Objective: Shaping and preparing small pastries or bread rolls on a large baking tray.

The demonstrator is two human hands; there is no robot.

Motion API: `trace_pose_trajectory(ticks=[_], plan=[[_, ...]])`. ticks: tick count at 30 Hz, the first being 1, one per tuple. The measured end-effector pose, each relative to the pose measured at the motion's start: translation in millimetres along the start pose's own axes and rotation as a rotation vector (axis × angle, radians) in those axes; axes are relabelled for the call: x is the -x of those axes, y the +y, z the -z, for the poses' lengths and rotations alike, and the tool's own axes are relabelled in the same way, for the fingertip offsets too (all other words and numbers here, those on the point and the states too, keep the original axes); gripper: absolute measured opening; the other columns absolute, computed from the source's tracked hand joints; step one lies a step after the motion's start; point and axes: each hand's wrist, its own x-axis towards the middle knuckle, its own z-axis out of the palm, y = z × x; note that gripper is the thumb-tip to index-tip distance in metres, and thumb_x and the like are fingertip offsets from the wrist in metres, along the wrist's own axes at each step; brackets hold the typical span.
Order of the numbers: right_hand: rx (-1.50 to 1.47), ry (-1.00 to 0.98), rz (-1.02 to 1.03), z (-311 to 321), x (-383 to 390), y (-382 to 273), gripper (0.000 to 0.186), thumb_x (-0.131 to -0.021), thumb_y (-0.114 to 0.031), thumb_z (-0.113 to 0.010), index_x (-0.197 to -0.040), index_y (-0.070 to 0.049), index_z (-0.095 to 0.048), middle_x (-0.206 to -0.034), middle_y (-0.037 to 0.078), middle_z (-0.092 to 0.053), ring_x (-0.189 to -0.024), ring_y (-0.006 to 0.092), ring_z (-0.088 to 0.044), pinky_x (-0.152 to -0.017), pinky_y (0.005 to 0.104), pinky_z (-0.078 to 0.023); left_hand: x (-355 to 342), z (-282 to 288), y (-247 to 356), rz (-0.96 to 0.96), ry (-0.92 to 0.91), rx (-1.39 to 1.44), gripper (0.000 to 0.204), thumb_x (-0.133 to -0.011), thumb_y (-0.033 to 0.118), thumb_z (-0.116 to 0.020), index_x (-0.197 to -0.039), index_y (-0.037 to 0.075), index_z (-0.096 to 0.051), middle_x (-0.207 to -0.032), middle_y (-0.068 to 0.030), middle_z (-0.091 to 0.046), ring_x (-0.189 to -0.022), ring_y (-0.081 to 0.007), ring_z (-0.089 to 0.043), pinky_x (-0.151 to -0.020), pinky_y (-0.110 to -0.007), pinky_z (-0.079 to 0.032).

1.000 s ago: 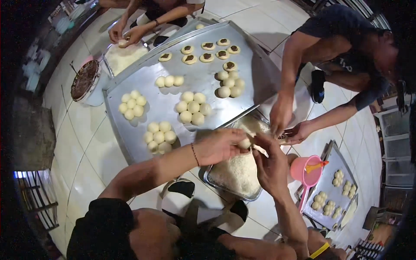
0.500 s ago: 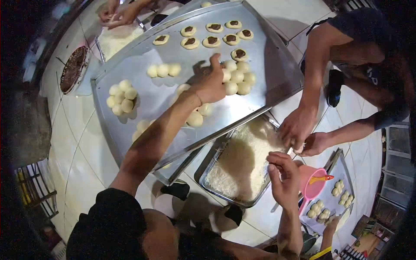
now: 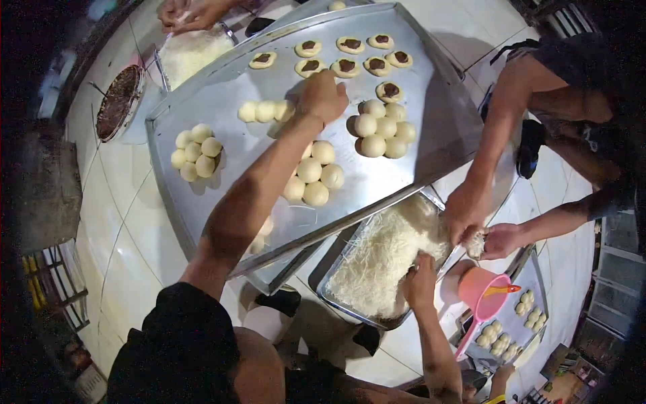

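Note:
My left hand (image 3: 323, 97) reaches over the big metal tray (image 3: 222, 101), its fingertips beside the flattened dough rounds (image 3: 345, 68) topped with dark brown filling. Its fingers are bent down and mostly hidden under the back of the hand. A row of dough balls (image 3: 266, 111) lies beside the wrist. More clusters of smooth dough balls (image 3: 386, 128) sit right of the hand and under my forearm. My right hand (image 3: 421, 279) is at the near right side of a deep pan (image 3: 336, 306) of pale shreds (image 3: 370, 259), fingers curled in against the shreds; what they hold does not show.
Across from me a co-worker's hands (image 3: 481, 236) hold a shred-coated ball beside the pan. A pink dipper (image 3: 479, 289) with an orange-handled tool stands right, before a tray of coated balls (image 3: 531, 296). A tub of brown filling (image 3: 120, 104) stands left; another person's hands (image 3: 192, 13) work far left.
My left hand has moved from the right-hand ball cluster up and left to the filled rounds. My right hand has come down to the shreds. The view has shifted slightly.

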Motion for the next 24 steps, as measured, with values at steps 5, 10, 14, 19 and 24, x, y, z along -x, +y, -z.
trace_pose_trajectory(ticks=[5, 10, 14, 19, 24], plan=[[0.112, 0.002, 0.174, -15.7, 4.7, 26.2, 0.027, -0.073, 0.002, -0.054, -0.1, 0.002, -0.059, -0.089, 0.023, -0.062, -0.076, 0.0366, -0.058, -0.067, 0.0415, -0.048, -40.8, -10.8, -3.7, 0.001, 0.091, 0.226, 0.024, -0.083, 0.019, -0.064, -0.101, 0.003, -0.062, -0.094, -0.01, -0.067, -0.09, -0.021, -0.065, -0.072, -0.032, -0.052], [0.032, 0.094, 0.082, -0.8, 16.6, 29.8, 0.026, -0.073, 0.0, -0.053, -0.098, 0.001, -0.058, -0.083, 0.024, -0.063, -0.073, 0.0382, -0.058, -0.064, 0.0448, -0.047, -19.2, -1.4, 16.8, -0.383, 0.392, 0.762, 0.016, -0.088, 0.015, -0.059, -0.1, 0.004, -0.06, -0.093, -0.013, -0.066, -0.091, -0.0243, -0.065, -0.073, -0.037, -0.053], [0.152, 0.131, 0.14, -10.3, 24.5, 26.2, 0.027, -0.073, -0.002, -0.055, -0.1, 0.0, -0.058, -0.08, 0.022, -0.064, -0.071, 0.038, -0.058, -0.063, 0.0448, -0.047, 35.7, 35.4, 45.2, -0.402, 0.198, 1.461, 0.012, -0.09, 0.01, -0.056, -0.102, 0.005, -0.057, -0.096, -0.0146, -0.064, -0.093, -0.0266, -0.065, -0.078, -0.041, -0.055], [0.172, 0.118, 0.11, -7.6, 21.4, 28.3, 0.029, -0.073, -0.005, -0.059, -0.102, 0.0, -0.06, -0.078, 0.019, -0.064, -0.066, 0.0353, -0.058, -0.061, 0.0423, -0.047, 123.9, 44.5, 44.6, -0.271, -0.467, 2.006, 0.036, -0.099, 0.024, -0.046, -0.123, -0.003, -0.046, -0.121, -0.0191, -0.057, -0.109, -0.0288, -0.06, -0.097, -0.04, -0.051], [0.3, 0.053, 0.322, 26.3, 21.1, 16.0, 0.027, -0.073, -0.008, -0.064, -0.098, 0.001, -0.064, -0.074, 0.015, -0.064, -0.058, 0.0268, -0.057, -0.055, 0.0357, -0.047, 207.7, 3.0, 25.1, 0.23, -0.788, 1.984, 0.047, -0.099, 0.034, -0.047, -0.128, -0.002, -0.044, -0.122, -0.0178, -0.057, -0.11, -0.0289, -0.059, -0.101, -0.039, -0.048]])
